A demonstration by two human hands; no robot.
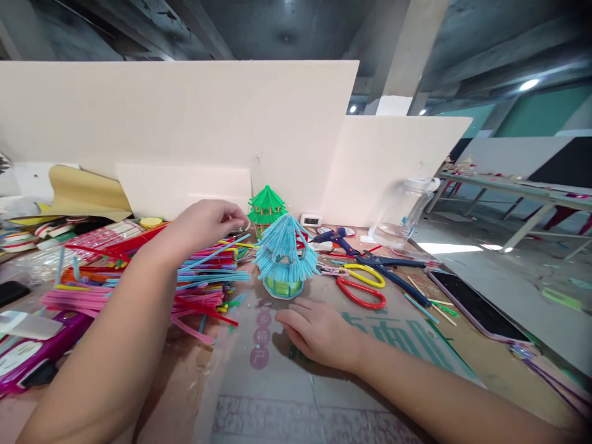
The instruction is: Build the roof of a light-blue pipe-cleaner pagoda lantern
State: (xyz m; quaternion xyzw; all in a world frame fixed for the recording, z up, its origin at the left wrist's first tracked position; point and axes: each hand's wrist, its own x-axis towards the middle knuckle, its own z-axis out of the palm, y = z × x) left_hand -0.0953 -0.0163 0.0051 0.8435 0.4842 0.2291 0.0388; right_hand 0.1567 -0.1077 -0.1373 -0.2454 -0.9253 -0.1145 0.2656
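A small model pavilion (284, 259), with a shaggy two-tier roof of light blue pipe cleaners and a green base, stands upright in the middle of the table. Behind it is a similar green pavilion (267, 206). My left hand (208, 221) hovers over a pile of coloured pipe cleaners (210, 277), left of both models. Its fingers are bent together, and whatever they may hold is hidden. In front of the blue pavilion, my right hand (317, 333) rests on the printed plastic sheet (268, 394). Its fingers lie loosely forward, with no object visible in them.
To the right lie red-and-yellow-handled scissors (363, 293), blue-handled pliers (398, 274), a blue glue gun (337, 238) and a phone (476, 302). A clear jug (402, 213) stands at the back right. A purple device (41, 348) sits at the left. White boards (185, 117) close off the back.
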